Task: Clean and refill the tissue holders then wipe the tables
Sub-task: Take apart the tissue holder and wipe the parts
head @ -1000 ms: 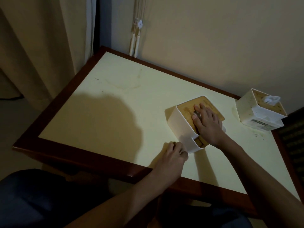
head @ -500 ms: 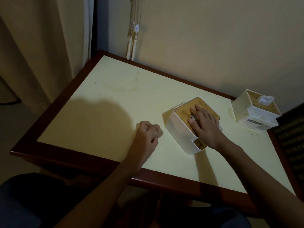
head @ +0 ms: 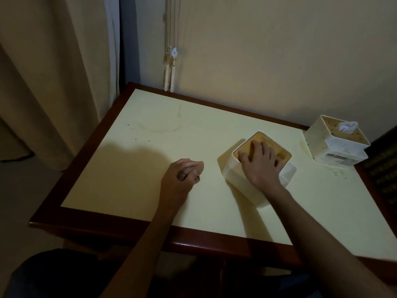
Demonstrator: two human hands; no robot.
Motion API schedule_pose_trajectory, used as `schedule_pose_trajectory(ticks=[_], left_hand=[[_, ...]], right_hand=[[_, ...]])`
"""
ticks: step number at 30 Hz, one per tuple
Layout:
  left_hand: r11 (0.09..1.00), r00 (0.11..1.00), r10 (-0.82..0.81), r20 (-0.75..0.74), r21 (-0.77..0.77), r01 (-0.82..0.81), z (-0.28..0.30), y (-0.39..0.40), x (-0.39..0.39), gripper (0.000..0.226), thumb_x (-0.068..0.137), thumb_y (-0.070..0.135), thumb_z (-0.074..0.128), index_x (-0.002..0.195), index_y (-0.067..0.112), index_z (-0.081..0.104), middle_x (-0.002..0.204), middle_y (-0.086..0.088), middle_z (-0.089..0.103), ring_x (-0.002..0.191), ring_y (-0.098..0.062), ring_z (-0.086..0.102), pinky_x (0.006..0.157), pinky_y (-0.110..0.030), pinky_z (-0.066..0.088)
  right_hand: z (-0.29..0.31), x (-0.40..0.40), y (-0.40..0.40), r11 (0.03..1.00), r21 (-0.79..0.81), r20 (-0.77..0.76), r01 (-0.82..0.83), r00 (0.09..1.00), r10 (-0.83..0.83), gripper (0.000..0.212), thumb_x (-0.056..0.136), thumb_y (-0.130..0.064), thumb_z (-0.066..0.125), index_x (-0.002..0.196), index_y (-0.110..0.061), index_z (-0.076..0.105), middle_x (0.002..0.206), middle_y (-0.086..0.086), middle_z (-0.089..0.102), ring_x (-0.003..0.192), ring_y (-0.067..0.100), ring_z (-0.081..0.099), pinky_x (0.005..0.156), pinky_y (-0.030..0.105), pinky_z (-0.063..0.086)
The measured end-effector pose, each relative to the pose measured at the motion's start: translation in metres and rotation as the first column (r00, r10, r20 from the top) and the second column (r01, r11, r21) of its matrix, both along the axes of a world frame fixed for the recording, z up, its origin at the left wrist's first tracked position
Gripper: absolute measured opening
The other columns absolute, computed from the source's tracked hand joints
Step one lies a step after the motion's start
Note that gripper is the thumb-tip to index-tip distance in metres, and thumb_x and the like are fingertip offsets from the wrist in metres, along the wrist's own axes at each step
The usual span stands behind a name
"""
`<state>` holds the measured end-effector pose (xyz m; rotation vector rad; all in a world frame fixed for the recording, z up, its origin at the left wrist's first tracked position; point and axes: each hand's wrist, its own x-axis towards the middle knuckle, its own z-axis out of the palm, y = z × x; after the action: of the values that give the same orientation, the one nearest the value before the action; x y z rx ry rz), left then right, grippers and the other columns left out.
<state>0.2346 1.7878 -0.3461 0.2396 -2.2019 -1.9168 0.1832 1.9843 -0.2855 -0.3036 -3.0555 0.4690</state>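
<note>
right hand spread flat on tissue holder lid; left hand curled, contents unclear | press evenly; steady the base | second holder apart

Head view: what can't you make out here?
- Left hand: curled fingers hide whether it holds anything.
- Near tissue holder: right hand covers the lid's opening.
- Far tissue holder: label print too small.
- Right table corner: cut off by the frame edge.

Beige curtain hangs far left of the left hand. White blind cords dangle against the cream wall beyond both hands. Grey floor lies lower left.
</note>
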Motion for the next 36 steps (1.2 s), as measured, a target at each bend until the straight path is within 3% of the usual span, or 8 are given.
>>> schedule_pose_trajectory(ticks=[6,9,12,16,20,28,33,36], left_hand=[[0.993,0.995,-0.082,0.053,0.093,0.077,0.009,0.004,0.002,0.026,0.081,0.025,0.073,0.106,0.028,0.072,0.110,0.016,0.067,0.100,0.002,0.062,0.086,-0.020,0.052],[0.987,0.987,-0.158,0.025,0.029,0.157,0.008,0.006,0.005,0.032,0.078,0.029,0.075,0.109,0.031,0.070,0.115,0.017,0.065,0.107,0.003,0.058,0.095,-0.024,0.047],[0.980,0.980,-0.196,-0.013,-0.022,0.196,0.005,0.011,0.007,0.034,0.078,0.024,0.076,0.111,0.030,0.070,0.112,0.019,0.063,0.109,-0.001,0.057,0.100,-0.030,0.046],[0.979,0.981,-0.191,-0.044,-0.075,0.187,0.001,0.020,0.006,0.038,0.079,0.018,0.075,0.115,0.025,0.068,0.115,0.011,0.064,0.111,-0.004,0.056,0.101,-0.030,0.045],[0.978,0.978,-0.205,-0.044,-0.047,0.203,0.003,0.028,0.004,0.038,0.081,0.017,0.074,0.117,0.024,0.067,0.115,0.009,0.064,0.112,-0.004,0.056,0.101,-0.025,0.044],[0.962,0.968,-0.252,0.008,0.108,0.250,0.007,0.041,-0.008,0.037,0.085,0.015,0.070,0.122,0.017,0.065,0.113,-0.007,0.064,0.101,-0.014,0.062,0.088,-0.035,0.056],[0.939,0.971,-0.239,0.015,0.259,0.228,0.025,0.066,-0.028,0.038,0.085,0.006,0.069,0.123,0.010,0.064,0.115,-0.003,0.065,0.097,-0.006,0.063,0.072,-0.014,0.054],[0.968,0.986,-0.169,0.012,0.190,0.163,0.033,0.080,-0.045,0.039,0.086,0.010,0.069,0.125,0.013,0.063,0.114,0.004,0.063,0.092,0.006,0.058,0.067,0.000,0.044]], right_hand=[[-0.005,0.016,0.031,0.966,0.115,-0.072,-0.231,0.968,0.241,0.065,0.094,-0.058,0.019,0.150,-0.025,0.026,0.159,0.000,0.019,0.147,0.022,0.012,0.116,0.044,0.007],[0.008,0.019,0.064,0.859,0.128,0.055,-0.495,0.869,0.492,0.071,0.089,-0.066,0.013,0.151,-0.032,0.018,0.159,-0.009,0.013,0.147,0.011,0.006,0.116,0.036,-0.001],[0.020,0.016,0.088,0.744,0.187,0.130,-0.642,0.767,0.629,0.066,0.090,-0.068,0.009,0.149,-0.040,0.013,0.158,-0.015,0.011,0.146,0.004,0.000,0.120,0.044,0.007],[0.016,0.011,0.079,0.888,0.123,-0.032,-0.444,0.892,0.450,0.062,0.093,-0.060,0.020,0.149,-0.034,0.023,0.159,-0.006,0.017,0.147,0.013,0.007,0.115,0.045,0.012],[0.001,0.012,0.059,0.978,0.023,0.013,-0.208,0.978,0.208,0.070,0.088,-0.061,0.013,0.151,-0.032,0.017,0.161,-0.003,0.009,0.148,0.024,0.003,0.115,0.054,0.009],[-0.001,0.006,0.089,0.922,0.092,0.108,-0.376,0.924,0.366,0.072,0.082,-0.070,-0.003,0.148,-0.043,-0.003,0.159,-0.012,-0.008,0.146,0.010,-0.011,0.116,0.051,0.007],[-0.003,0.008,0.090,0.920,0.118,0.082,-0.373,0.927,0.366,0.067,0.084,-0.067,-0.003,0.147,-0.045,-0.003,0.159,-0.013,-0.006,0.146,0.009,-0.010,0.116,0.050,0.011],[-0.004,0.008,0.090,0.916,0.133,0.090,-0.378,0.925,0.368,0.064,0.084,-0.066,-0.003,0.145,-0.046,-0.006,0.159,-0.012,-0.008,0.146,0.010,-0.011,0.116,0.050,0.011]])
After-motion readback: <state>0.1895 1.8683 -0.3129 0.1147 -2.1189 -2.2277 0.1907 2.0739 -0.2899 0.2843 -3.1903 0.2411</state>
